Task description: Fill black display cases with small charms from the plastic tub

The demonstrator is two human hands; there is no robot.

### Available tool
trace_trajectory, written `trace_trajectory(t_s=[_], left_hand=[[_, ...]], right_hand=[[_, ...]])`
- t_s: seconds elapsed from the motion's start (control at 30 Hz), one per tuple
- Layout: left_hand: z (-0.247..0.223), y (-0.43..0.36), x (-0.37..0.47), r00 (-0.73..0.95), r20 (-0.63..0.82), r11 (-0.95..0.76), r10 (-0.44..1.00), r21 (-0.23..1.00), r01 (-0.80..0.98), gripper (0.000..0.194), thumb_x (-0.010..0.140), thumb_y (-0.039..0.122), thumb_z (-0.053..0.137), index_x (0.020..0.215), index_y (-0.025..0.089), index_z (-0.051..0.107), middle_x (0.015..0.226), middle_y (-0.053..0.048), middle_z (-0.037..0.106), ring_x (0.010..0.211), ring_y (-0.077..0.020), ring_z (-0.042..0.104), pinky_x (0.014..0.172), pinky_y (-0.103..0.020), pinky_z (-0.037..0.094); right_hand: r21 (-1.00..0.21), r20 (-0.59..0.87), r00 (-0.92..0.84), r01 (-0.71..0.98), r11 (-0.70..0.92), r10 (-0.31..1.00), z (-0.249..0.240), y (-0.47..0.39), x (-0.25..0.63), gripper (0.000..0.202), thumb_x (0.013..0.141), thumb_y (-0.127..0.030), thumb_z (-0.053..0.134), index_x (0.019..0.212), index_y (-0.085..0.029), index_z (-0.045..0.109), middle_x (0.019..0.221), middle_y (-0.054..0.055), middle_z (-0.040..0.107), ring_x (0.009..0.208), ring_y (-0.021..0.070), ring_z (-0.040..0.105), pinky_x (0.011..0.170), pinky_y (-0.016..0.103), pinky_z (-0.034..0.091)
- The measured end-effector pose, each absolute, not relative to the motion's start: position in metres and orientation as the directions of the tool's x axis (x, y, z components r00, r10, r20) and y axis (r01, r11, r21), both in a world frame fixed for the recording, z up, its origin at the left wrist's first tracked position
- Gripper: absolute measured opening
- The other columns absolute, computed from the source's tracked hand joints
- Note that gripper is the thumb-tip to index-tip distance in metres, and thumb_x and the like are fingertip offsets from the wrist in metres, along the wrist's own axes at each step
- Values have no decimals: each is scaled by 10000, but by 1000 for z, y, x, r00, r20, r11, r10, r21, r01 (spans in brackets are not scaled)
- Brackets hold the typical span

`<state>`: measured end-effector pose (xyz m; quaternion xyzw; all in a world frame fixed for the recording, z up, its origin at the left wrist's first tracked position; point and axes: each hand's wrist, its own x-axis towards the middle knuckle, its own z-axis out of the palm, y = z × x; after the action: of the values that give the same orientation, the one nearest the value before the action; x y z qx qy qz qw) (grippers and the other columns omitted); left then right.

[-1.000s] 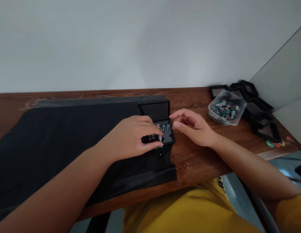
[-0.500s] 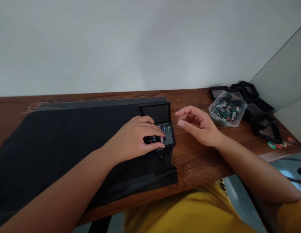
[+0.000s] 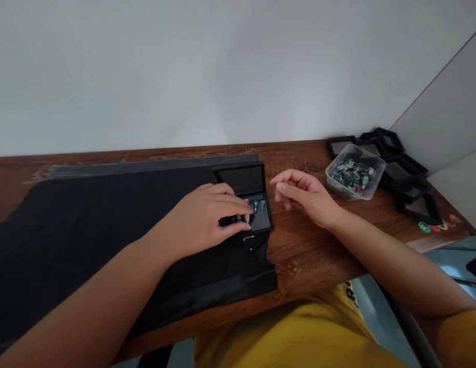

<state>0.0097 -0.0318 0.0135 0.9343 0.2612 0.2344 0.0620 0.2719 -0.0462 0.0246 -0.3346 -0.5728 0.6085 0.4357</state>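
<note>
A small black case (image 3: 261, 225) with its framed lid (image 3: 245, 180) raised stands at the right end of a dark mat. Small glassy pieces (image 3: 263, 205) lie in its grey inside. My left hand (image 3: 212, 214) reaches over the case from the left, thumb and fingertips closed around a small pinkish clear piece (image 3: 247, 217); its exact kind is too small to make out. My palm and fingers hide the case's left part. To the right of the case, my right hand (image 3: 304, 198) hovers above the wood, empty, with loosely bent fingers and the index finger extended.
A clear plastic tub (image 3: 355, 174) of mixed glassy pieces stands to the right. Several black framed cases (image 3: 402, 171) are heaped behind and beside it. Colourful round stickers (image 3: 424, 226) mark the table's right end. The dark mat (image 3: 107, 220) covers much of the wooden table (image 3: 299, 255).
My right thumb has moved closer to its fingers. The left hand keeps its pinch at the case. The whole view has shifted slightly.
</note>
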Motion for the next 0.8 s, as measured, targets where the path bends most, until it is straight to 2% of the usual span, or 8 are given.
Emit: trace_trajectory(t_s=[0.13,0.27,0.4,0.57,0.7,0.8], left_hand=[[15,-34,10,758,412,-861,507,206,464,238,1006,462,624,1019,319,814,959,10,833,914,-237,700,775,-366,522],[15,-35,12,763,412,-867,498,254,428,239,1007,444,622,977,303,813,947,9,833,906,-227,713,777,-357,549],[16,-33,11,770,403,-865,494,318,388,234,997,445,639,974,292,815,965,5,836,910,-209,728,790,-330,575],[15,-32,10,773,397,-865,494,316,391,225,981,457,677,922,298,824,961,11,839,916,-207,735,827,-347,548],[15,-33,10,766,395,-858,507,317,404,203,972,443,687,883,326,826,963,19,837,940,-215,727,835,-369,521],[18,-34,9,750,407,-851,521,313,421,202,973,465,675,937,327,818,999,17,834,956,-225,720,851,-388,524]], right_hand=[[-987,97,-397,-156,37,913,25,-47,272,301,891,-467,770,991,-202,666,745,-42,646,571,63,482,544,212,402],[-987,88,-387,-157,28,918,26,-46,273,301,874,-460,787,979,-202,671,730,-47,643,563,62,485,538,213,401],[-976,32,-387,-211,-54,921,28,-46,274,329,839,-475,813,963,-203,676,727,-53,634,555,64,492,525,210,404],[-945,-37,-351,-292,-147,936,30,-41,280,363,782,-476,854,932,-203,668,710,-63,606,529,64,481,508,207,415],[-952,-21,-338,-280,-122,941,28,-39,279,352,781,-475,849,913,-205,665,652,-78,550,506,64,406,496,215,385],[-974,63,-318,-226,-11,946,33,-44,278,339,826,-499,814,918,-214,656,642,-75,521,514,70,390,494,222,364]])
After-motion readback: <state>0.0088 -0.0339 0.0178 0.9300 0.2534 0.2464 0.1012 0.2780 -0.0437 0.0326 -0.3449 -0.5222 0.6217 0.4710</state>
